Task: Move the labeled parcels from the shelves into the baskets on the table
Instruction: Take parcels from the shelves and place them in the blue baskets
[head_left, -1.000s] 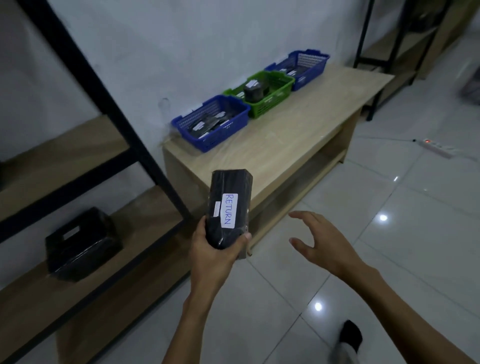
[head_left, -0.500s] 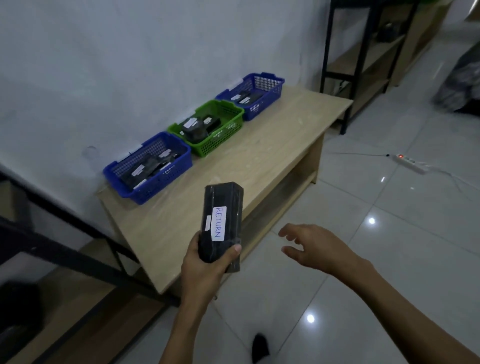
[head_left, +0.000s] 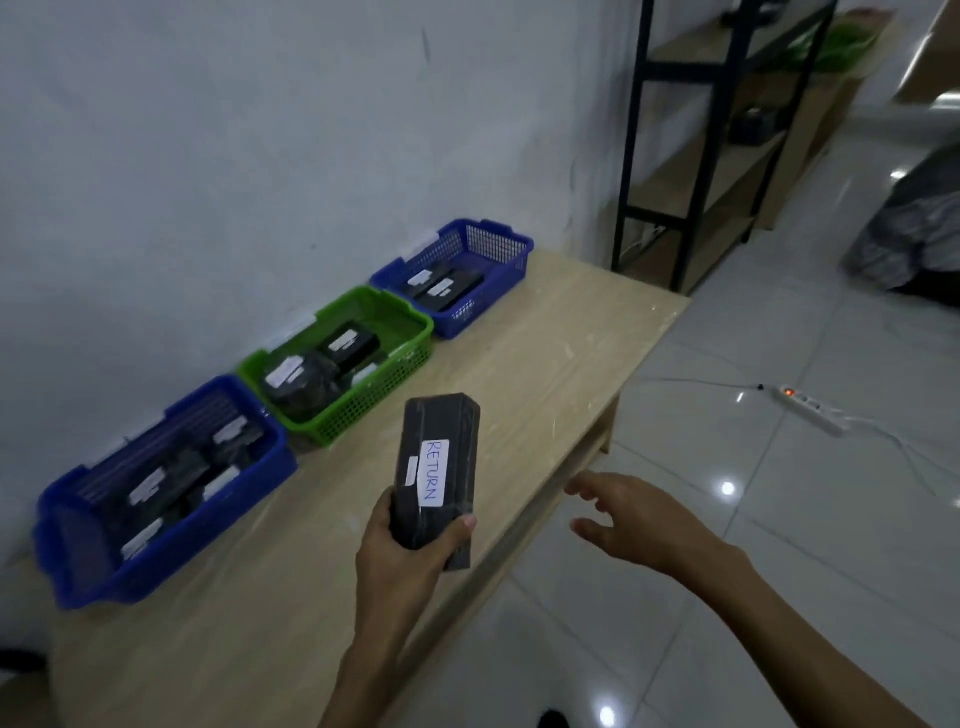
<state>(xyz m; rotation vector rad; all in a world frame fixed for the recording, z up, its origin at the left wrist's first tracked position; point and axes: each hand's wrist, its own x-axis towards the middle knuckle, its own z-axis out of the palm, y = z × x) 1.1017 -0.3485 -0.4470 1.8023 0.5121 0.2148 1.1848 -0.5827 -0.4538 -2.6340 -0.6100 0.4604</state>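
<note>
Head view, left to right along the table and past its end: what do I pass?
Near blue basket → green basket → held parcel in the left hand → far blue basket → right hand → power strip on the floor.

A light wooden table (head_left: 545, 364) bears two blue baskets (head_left: 161, 493) (head_left: 457, 275) flanking a green basket (head_left: 374, 384).

The parcel (head_left: 436, 467) wears glossy, wrinkled black plastic wrap with a matt white paper label. The baskets, blue (head_left: 166, 540), green (head_left: 374, 384) and blue (head_left: 483, 291), are perforated plastic. The table (head_left: 545, 364) is pale, matt wood-grain board. The floor tiles (head_left: 779, 519) are glossy white.
</note>
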